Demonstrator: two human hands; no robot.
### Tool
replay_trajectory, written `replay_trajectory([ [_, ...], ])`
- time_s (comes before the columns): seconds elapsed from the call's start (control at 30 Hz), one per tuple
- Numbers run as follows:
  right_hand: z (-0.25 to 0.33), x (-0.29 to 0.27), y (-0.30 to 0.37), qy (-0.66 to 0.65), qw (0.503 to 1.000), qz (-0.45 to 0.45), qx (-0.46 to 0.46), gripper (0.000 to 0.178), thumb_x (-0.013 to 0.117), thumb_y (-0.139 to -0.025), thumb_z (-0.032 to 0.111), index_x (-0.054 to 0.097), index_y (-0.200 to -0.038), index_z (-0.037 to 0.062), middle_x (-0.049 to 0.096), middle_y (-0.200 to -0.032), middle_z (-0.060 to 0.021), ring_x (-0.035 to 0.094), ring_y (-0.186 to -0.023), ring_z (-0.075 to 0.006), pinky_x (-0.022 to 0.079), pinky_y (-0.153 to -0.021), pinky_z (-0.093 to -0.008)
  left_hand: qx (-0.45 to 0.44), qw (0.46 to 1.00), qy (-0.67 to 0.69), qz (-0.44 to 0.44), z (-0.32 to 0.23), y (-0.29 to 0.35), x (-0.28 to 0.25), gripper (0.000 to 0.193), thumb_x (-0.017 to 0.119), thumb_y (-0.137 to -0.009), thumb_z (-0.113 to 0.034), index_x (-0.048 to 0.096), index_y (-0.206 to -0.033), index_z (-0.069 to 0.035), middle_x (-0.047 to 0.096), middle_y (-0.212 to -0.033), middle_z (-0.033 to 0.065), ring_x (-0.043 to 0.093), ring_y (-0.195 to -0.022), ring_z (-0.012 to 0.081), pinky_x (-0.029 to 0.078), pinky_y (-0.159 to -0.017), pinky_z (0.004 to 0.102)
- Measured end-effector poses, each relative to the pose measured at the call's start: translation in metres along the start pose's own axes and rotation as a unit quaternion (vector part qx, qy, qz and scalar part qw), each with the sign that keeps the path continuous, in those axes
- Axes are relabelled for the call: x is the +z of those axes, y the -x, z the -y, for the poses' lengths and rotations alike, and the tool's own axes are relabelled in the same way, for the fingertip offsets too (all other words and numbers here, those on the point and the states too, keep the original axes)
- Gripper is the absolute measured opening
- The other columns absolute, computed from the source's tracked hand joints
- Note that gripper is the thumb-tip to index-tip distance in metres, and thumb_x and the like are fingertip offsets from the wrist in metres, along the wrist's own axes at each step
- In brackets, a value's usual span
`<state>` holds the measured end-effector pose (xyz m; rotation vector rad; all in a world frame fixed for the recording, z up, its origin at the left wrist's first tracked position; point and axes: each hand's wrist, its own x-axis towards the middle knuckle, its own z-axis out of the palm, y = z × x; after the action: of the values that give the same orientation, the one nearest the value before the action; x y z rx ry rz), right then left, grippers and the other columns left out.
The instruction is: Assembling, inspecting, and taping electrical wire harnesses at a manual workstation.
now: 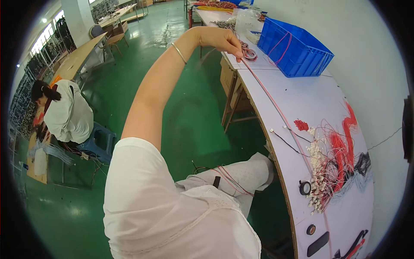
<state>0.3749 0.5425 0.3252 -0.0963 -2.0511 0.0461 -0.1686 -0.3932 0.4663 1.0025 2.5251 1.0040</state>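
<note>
Thin, smooth pink wires [276, 103] run straight over the flat white tabletop [321, 93] from my left hand [221, 39], whose bent fingertips [238, 55] pinch them tightly together near the ribbed blue plastic crate [297, 58].

The person is wearing a loose white top [185, 228], its short sleeve [138, 177] ending above the elbow. A narrow line of trim [179, 234], seemingly lacy though the bent view is blurring it, is running across the cloth. A thin silvery bangle [178, 52] is circling the left forearm [166, 80]. Pale trousers [252, 172] are covering the leg.
</note>
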Motion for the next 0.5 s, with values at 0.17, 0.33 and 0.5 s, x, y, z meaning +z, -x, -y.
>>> replay_trajectory([
  [0.17,-0.010,0.003,0.058,-0.083,0.983,0.063,-0.150,0.040,0.056,-0.092,0.030,0.064,-0.112,-0.0025,0.069,-0.102,-0.0194,0.061,-0.095,-0.0401,0.046,-0.091,-0.0437,0.070,0.994,-0.077,-0.036,-0.019,-0.009,0.021,0.019,0.069,-0.087,-0.028,0.076,-0.092,-0.010,0.065,-0.077,-0.0013,0.056,-0.075,0.0086,0.042,-0.065,0.0256],
  [0.33,0.077,0.065,0.029,-0.144,0.967,0.209,-0.009,0.038,0.049,-0.097,0.024,0.058,-0.124,-0.0004,0.062,-0.117,-0.0153,0.056,-0.110,-0.0316,0.041,-0.100,-0.0401,0.195,0.919,-0.333,-0.080,-0.104,-0.028,0.113,0.017,0.067,-0.083,-0.028,0.072,-0.081,-0.012,0.062,-0.080,0.0052,0.062,-0.075,0.0252,0.047,-0.060,0.0372],
  [0.5,0.413,0.165,-0.133,-0.331,0.866,0.345,0.146,0.032,0.047,-0.095,0.006,0.058,-0.123,-0.0044,0.062,-0.122,-0.0150,0.056,-0.115,-0.0240,0.039,-0.102,-0.0333,0.380,0.828,-0.409,-0.043,-0.155,-0.034,0.207,0.007,0.065,-0.071,-0.014,0.064,-0.065,-0.009,0.058,-0.080,0.0044,0.063,-0.074,0.0225,0.048,-0.059,0.0360],
])
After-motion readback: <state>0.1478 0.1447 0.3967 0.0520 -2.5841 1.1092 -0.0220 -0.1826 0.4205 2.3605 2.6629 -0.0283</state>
